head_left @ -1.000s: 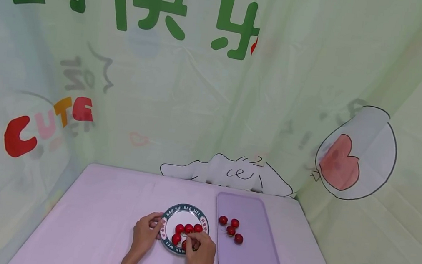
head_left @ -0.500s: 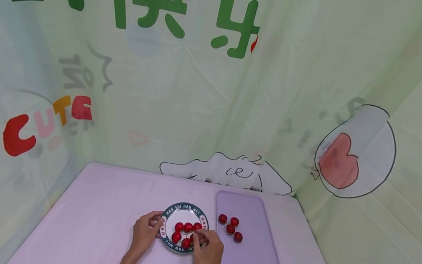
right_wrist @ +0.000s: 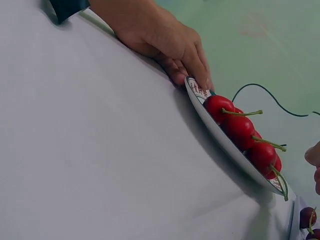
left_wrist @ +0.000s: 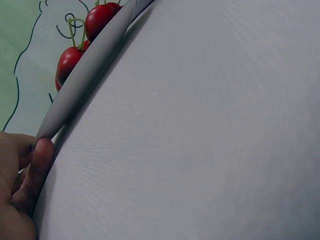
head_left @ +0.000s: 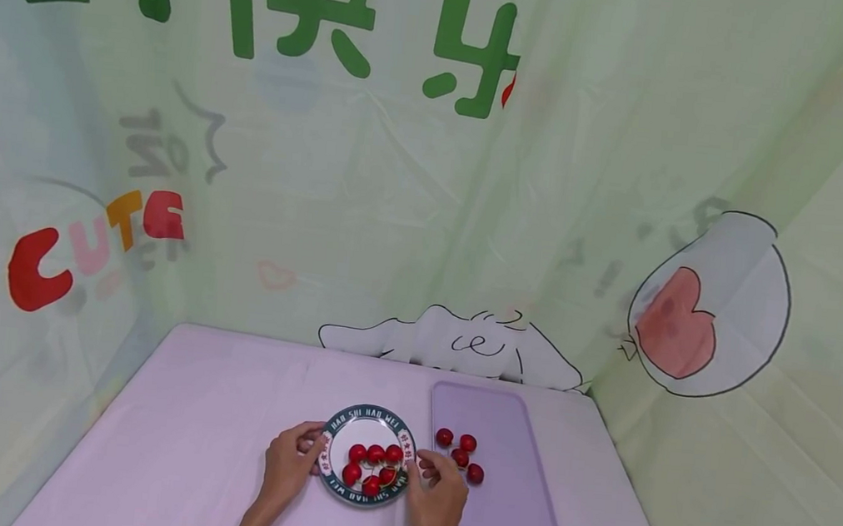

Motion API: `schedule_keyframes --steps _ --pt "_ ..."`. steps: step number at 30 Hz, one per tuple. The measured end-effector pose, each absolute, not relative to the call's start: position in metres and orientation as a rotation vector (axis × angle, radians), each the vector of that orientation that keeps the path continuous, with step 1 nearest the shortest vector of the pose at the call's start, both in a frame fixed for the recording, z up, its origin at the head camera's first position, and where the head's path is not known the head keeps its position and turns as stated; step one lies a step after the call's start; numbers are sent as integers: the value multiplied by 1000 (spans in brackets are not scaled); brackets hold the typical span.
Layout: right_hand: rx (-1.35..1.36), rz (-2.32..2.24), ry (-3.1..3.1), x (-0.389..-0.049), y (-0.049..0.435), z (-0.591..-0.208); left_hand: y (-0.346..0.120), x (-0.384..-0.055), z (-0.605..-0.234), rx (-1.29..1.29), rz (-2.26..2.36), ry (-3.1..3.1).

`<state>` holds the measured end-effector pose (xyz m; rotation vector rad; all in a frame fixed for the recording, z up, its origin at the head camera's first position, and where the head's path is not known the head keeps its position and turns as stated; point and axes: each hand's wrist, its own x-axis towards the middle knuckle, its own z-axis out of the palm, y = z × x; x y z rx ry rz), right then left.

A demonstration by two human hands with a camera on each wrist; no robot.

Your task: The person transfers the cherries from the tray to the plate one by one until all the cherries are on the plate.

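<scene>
A round plate (head_left: pixel 368 428) with a dark green lettered rim lies on the table, bearing several red cherries (head_left: pixel 375 454) with green stems. My left hand (head_left: pixel 289 462) pinches the plate's left rim between thumb and fingers; the left wrist view shows this hand (left_wrist: pixel 20 185) at the plate's edge from the side. Just off the right rim is my right hand (head_left: pixel 437 498), its fingers loosely bent and no cherry showing in them. Only a fingertip of the right hand (right_wrist: pixel 313 154) enters the right wrist view, apart from the plate (right_wrist: pixel 220 137).
To the right of the plate lies a light purple tray (head_left: pixel 506 504) with several darker cherries (head_left: pixel 475 473) near its left side. The pale table (head_left: pixel 229 397) ends at a printed cloth backdrop (head_left: pixel 396 211), with cloth along both sides too.
My right hand has released a cherry at the plate's lower right and moved right, over toward the tray's left edge. The left hand keeps its hold on the rim.
</scene>
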<state>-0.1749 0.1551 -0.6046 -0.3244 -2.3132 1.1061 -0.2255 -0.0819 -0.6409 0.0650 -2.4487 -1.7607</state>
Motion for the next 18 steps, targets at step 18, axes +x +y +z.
schedule_keyframes --steps 18 --pt "-291 1034 -2212 -193 178 -615 -82 -225 -639 81 -1767 -2449"
